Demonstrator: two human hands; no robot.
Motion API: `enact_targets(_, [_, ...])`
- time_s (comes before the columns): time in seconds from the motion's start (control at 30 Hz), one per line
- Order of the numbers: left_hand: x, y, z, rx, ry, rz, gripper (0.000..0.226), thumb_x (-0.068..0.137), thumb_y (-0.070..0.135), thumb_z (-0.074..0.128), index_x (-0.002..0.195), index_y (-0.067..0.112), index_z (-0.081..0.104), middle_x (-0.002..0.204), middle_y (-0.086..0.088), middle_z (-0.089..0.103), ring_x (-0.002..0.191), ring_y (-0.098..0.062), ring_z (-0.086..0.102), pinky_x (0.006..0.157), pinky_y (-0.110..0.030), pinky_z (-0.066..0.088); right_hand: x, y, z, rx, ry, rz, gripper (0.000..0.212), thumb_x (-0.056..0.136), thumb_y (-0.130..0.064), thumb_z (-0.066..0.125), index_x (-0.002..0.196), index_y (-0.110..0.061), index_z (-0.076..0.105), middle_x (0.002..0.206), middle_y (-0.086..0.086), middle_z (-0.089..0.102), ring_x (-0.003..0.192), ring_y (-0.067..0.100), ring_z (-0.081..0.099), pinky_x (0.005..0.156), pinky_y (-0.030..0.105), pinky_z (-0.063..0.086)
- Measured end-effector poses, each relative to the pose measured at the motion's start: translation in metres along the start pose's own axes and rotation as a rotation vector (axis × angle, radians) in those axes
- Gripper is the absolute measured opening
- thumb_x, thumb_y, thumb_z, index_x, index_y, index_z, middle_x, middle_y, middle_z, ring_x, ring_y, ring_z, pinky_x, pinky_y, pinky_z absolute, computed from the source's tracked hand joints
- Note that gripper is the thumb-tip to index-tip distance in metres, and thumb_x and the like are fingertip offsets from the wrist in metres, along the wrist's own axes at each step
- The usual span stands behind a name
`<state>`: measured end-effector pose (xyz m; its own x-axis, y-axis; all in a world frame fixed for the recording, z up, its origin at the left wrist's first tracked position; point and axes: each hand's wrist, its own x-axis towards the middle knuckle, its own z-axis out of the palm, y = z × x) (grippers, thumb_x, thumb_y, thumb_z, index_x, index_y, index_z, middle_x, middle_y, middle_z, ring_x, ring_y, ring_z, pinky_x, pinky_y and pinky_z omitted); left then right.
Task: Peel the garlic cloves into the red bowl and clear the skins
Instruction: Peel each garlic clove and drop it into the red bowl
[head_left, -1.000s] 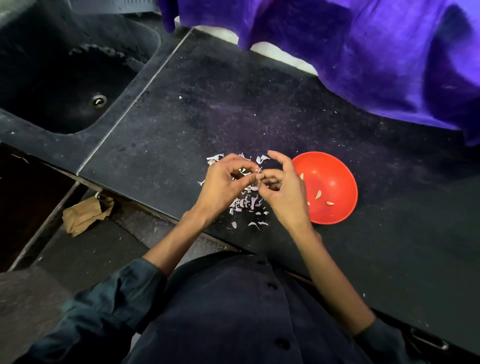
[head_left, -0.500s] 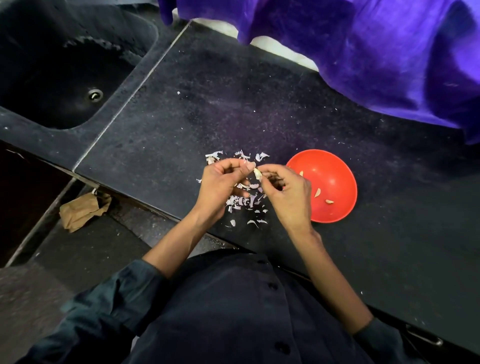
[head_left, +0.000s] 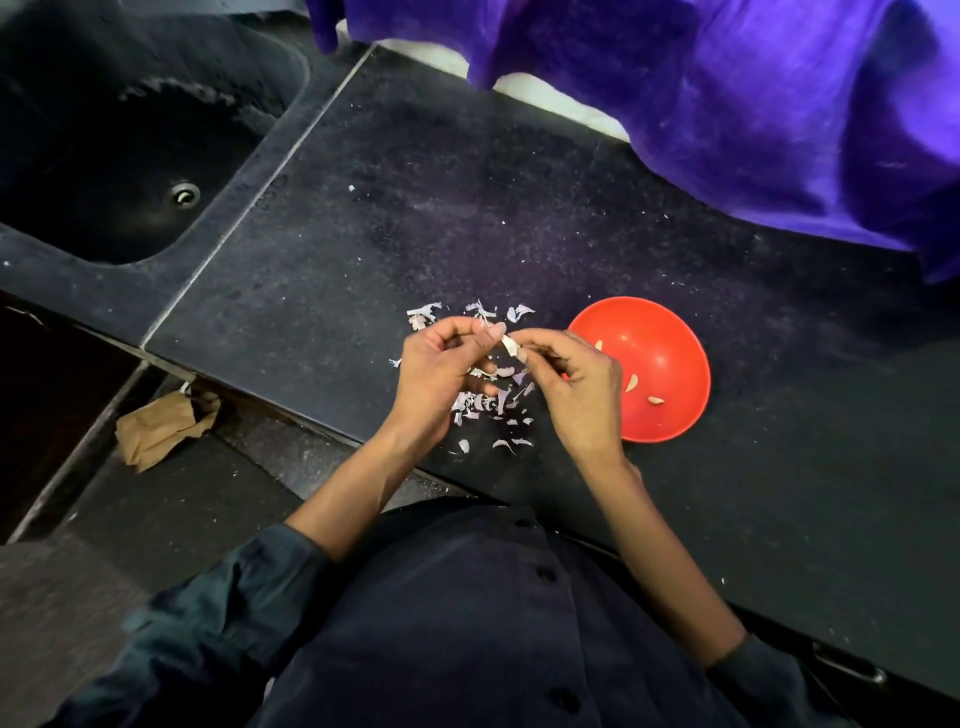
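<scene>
Left hand: fingertips pinch a garlic clove.
Right hand: fingertips pinch its skin.
Tip: pull over the skins, then drop the clove in the red bowl.

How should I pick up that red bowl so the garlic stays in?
Probably by the far right rim of the red bowl, coming from the right side. It sits upright and open with peeled cloves loose inside, and the right hand overlaps its left edge. Pinch the rim, thumb outside, fingers inside, and keep it level.
</scene>
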<state>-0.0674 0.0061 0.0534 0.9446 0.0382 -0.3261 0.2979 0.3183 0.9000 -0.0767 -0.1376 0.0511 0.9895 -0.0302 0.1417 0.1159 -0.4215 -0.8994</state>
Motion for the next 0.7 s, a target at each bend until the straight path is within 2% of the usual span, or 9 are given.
enact_targets(0.07, [-0.001, 0.000, 0.000, -0.002, 0.013, 0.011, 0.021, 0.089, 0.006, 0.066, 0.101, -0.010, 0.062, 0.073, -0.002, 0.062, 0.055, -0.009, 0.056, 0.043, -0.022, 0.049, -0.001, -0.001, 0.000, -0.011, -0.005, -0.029, 0.022, 0.087, -0.001, 0.065, 0.099, -0.016, 0.076, 0.091, -0.005, 0.071, 0.080, 0.000, 0.064, 0.071, 0.014, 0.046])
enact_targets(0.13, [-0.002, -0.001, -0.001, -0.003, 0.016, 0.017, 0.026, 0.089, 0.006, 0.066, 0.104, -0.014, 0.060, 0.073, -0.002, 0.062, 0.056, -0.009, 0.056, 0.043, -0.021, 0.049, -0.002, 0.000, 0.001, -0.020, -0.016, -0.062, 0.024, 0.087, 0.004, 0.063, 0.098, -0.013, 0.076, 0.091, -0.004, 0.071, 0.082, -0.001, 0.063, 0.072, 0.011, 0.044])
enact_targets(0.23, [-0.004, -0.001, -0.002, 0.008, 0.013, 0.027, 0.024, 0.089, 0.007, 0.066, 0.102, -0.012, 0.061, 0.076, -0.004, 0.063, 0.057, -0.010, 0.056, 0.044, -0.022, 0.049, -0.003, 0.001, 0.002, -0.021, -0.022, -0.087, 0.024, 0.086, 0.006, 0.063, 0.095, -0.011, 0.077, 0.094, -0.001, 0.072, 0.087, 0.003, 0.066, 0.075, 0.014, 0.048])
enact_targets(0.3, [-0.004, -0.002, -0.001, 0.029, 0.013, 0.042, 0.013, 0.089, 0.007, 0.067, 0.094, -0.004, 0.064, 0.075, -0.005, 0.061, 0.057, -0.010, 0.055, 0.044, -0.022, 0.049, -0.003, 0.001, 0.003, -0.023, -0.014, -0.090, 0.021, 0.085, 0.004, 0.065, 0.094, -0.011, 0.077, 0.095, 0.000, 0.071, 0.087, 0.005, 0.066, 0.076, 0.016, 0.050])
enact_targets(0.47, [-0.006, -0.004, 0.002, 0.087, 0.018, 0.082, 0.007, 0.087, 0.008, 0.069, 0.084, 0.005, 0.065, 0.072, -0.009, 0.060, 0.057, -0.010, 0.054, 0.044, -0.023, 0.049, -0.003, 0.000, 0.001, 0.031, 0.001, -0.001, 0.014, 0.082, -0.003, 0.073, 0.090, -0.015, 0.075, 0.087, -0.004, 0.071, 0.073, 0.009, 0.067, 0.070, 0.024, 0.053])
enact_targets(0.6, [-0.008, -0.005, 0.002, 0.108, 0.003, 0.085, 0.007, 0.087, 0.010, 0.070, 0.082, 0.008, 0.066, 0.069, -0.002, 0.063, 0.055, -0.009, 0.054, 0.044, -0.024, 0.050, -0.003, -0.001, 0.003, 0.065, 0.038, 0.052, 0.015, 0.081, -0.007, 0.076, 0.093, -0.013, 0.072, 0.083, -0.005, 0.071, 0.074, 0.003, 0.067, 0.071, 0.016, 0.050])
enact_targets(0.7, [-0.011, -0.005, 0.001, 0.109, -0.012, 0.101, 0.006, 0.088, 0.010, 0.069, 0.083, 0.007, 0.067, 0.067, 0.002, 0.064, 0.055, -0.009, 0.054, 0.045, -0.024, 0.050, -0.004, 0.000, 0.002, 0.034, 0.053, 0.027, 0.014, 0.080, -0.013, 0.077, 0.094, -0.016, 0.074, 0.084, -0.003, 0.072, 0.074, 0.006, 0.068, 0.070, 0.018, 0.051])
